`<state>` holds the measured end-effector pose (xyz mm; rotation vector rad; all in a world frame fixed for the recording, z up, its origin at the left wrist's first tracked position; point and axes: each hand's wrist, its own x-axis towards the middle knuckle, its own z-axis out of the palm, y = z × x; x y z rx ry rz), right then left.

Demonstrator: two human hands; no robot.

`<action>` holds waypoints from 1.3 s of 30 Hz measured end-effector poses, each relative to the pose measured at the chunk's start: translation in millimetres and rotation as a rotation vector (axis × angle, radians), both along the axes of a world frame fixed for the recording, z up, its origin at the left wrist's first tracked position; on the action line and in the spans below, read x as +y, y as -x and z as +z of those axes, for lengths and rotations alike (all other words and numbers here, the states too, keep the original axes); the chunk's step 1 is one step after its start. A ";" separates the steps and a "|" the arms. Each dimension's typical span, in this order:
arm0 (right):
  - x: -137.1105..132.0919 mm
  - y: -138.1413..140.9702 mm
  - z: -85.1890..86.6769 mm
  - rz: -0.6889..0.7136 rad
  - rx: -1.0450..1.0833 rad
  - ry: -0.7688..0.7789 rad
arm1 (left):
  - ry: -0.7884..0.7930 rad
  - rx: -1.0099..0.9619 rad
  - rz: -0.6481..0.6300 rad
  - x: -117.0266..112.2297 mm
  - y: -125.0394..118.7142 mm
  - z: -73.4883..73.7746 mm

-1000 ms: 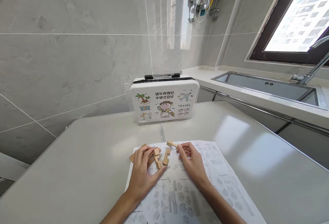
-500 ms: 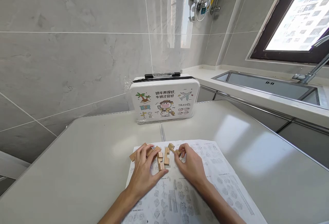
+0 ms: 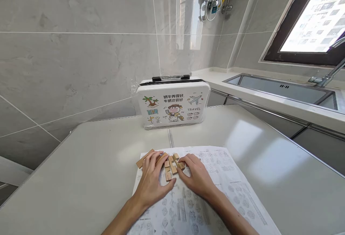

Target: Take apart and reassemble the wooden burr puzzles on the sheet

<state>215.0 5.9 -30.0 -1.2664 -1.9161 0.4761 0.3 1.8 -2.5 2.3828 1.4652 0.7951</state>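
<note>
Several notched wooden puzzle blocks lie close together on a printed paper sheet (image 3: pixel 207 177). My left hand (image 3: pixel 153 177) is spread over the left-hand pieces, its fingertips resting on or beside them and partly covering them. One long wooden block (image 3: pixel 145 158) sticks out past its fingers. Between its thumb and index finger lies an upright-looking notched block (image 3: pixel 168 174), with another notched block (image 3: pixel 173 165) slanting beside it. My right hand (image 3: pixel 195 175) pinches a notched wooden block (image 3: pixel 178 161) between thumb and fingers, right against the slanted one.
Behind the paper a white cartoon-printed case (image 3: pixel 174 105) with a black handle stands on the white table (image 3: pixel 107 156). A seam runs across the tabletop. To the right are a counter with a sink (image 3: pixel 283 87), a faucet (image 3: pixel 323 78) and a window.
My right hand has moved left, bringing its block against the others. The middle notched block now leans. My left thumb has shifted slightly, while the left hand otherwise stays in place.
</note>
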 end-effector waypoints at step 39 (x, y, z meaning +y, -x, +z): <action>-3.9 2.6 13.1 -0.005 0.184 0.107 | 0.140 -0.617 0.522 60.1 63.5 -6.6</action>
